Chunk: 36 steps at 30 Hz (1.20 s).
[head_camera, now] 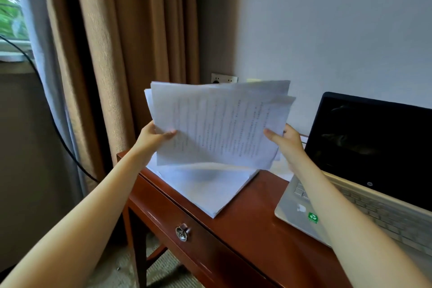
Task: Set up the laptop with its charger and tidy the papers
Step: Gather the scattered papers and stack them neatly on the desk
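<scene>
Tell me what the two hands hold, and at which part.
Both hold one loose sheaf of white printed paper sheets: the left hand pinches its lower left edge, the right hand its lower right edge.

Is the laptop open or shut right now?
Open: the laptop has its lid raised above the exposed keyboard; the screen is dark.

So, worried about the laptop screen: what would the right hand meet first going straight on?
The held papers, which the right hand pinches; past them probably the wall, depth unclear. The laptop screen lies to its right, off that line.
</scene>
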### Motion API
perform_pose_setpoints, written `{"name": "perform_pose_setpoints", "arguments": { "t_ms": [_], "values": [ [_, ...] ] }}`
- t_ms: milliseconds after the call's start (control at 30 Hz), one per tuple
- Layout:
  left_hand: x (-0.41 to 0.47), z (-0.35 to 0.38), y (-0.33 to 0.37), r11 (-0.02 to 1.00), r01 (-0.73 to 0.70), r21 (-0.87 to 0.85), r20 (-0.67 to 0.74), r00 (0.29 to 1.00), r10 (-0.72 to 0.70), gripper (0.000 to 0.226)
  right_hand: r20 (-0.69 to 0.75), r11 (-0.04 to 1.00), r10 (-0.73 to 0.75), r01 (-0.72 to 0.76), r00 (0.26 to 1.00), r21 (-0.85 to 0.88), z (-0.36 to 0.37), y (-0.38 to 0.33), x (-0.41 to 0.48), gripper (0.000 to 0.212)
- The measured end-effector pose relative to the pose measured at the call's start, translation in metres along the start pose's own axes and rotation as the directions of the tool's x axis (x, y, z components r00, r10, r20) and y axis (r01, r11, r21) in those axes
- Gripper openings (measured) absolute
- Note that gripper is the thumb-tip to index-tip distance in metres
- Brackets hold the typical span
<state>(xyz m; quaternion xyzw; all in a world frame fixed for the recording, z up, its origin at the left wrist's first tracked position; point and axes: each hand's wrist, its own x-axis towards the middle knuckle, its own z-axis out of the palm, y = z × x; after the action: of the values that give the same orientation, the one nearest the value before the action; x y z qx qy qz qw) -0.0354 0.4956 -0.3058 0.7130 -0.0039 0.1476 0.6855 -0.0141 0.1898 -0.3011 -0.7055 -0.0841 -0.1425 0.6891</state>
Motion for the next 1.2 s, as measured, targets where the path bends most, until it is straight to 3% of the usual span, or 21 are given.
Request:
{"name": "perform_pose_setpoints", "arguments": {
  "t_ms": [167,267,367,433,533,800,900,967,1033,1133,1200],
  "values": [
    [-0.003,0.006,-0.005,0.998,-0.057,-0.001,0.038,0.998,0.057,0.021,0.003,1.0,-0.001,0.001,1.0,0.03,0.0,0.011,-0.006,0.043],
    [-0.003,0.01,-0.001,0.995,-0.094,0.031,0.088,0.992,0.091,0.054,-0.005,0.999,0.013,-0.013,1.0,0.031,0.002,0.007,-0.005,0.04],
    [0.004,0.012,-0.001,0.995,-0.088,-0.036,-0.016,0.996,0.087,0.054,-0.041,0.999,0.016,-0.014,0.999,0.043,0.003,0.001,-0.003,0.033],
    [0.009,0.011,-0.007,0.997,-0.052,-0.048,-0.087,0.995,0.048,0.042,-0.029,0.998,0.034,-0.033,0.999,0.045,0.002,0.002,-0.004,0.031],
    [0.011,0.014,-0.019,0.999,-0.017,0.049,-0.069,0.997,0.021,0.028,-0.01,0.996,0.092,-0.092,0.996,0.017,0.004,0.007,-0.006,0.033],
    [0.016,0.009,-0.03,0.989,0.085,0.122,-0.112,0.991,-0.071,0.056,-0.123,0.994,0.101,-0.105,0.987,-0.022,0.012,0.004,-0.006,0.029],
    [0.013,0.006,-0.038,0.985,0.132,0.111,-0.215,0.971,-0.105,0.048,-0.207,0.994,0.108,-0.1,0.972,0.051,0.018,0.002,-0.006,0.025],
    [0.009,0.004,-0.043,0.992,0.119,0.035,-0.223,0.969,-0.108,0.033,-0.235,0.987,0.136,-0.111,0.962,0.116,0.021,0.003,-0.005,0.016],
    [0.005,0.0,-0.043,0.976,0.12,-0.181,-0.231,0.959,-0.161,0.024,-0.244,0.98,0.175,-0.144,0.954,0.138,0.024,0.005,-0.005,0.004],
    [0.001,-0.002,-0.04,0.838,0.145,-0.526,-0.196,0.938,-0.285,0.023,-0.258,0.954,0.257,-0.203,0.931,0.218,0.032,0.013,-0.006,0.005],
    [-0.004,0.001,-0.038,0.765,0.177,-0.619,-0.092,0.951,-0.295,0.01,-0.274,0.93,0.317,-0.24,0.908,0.279,0.04,0.018,-0.008,0.016]
  ]
}}
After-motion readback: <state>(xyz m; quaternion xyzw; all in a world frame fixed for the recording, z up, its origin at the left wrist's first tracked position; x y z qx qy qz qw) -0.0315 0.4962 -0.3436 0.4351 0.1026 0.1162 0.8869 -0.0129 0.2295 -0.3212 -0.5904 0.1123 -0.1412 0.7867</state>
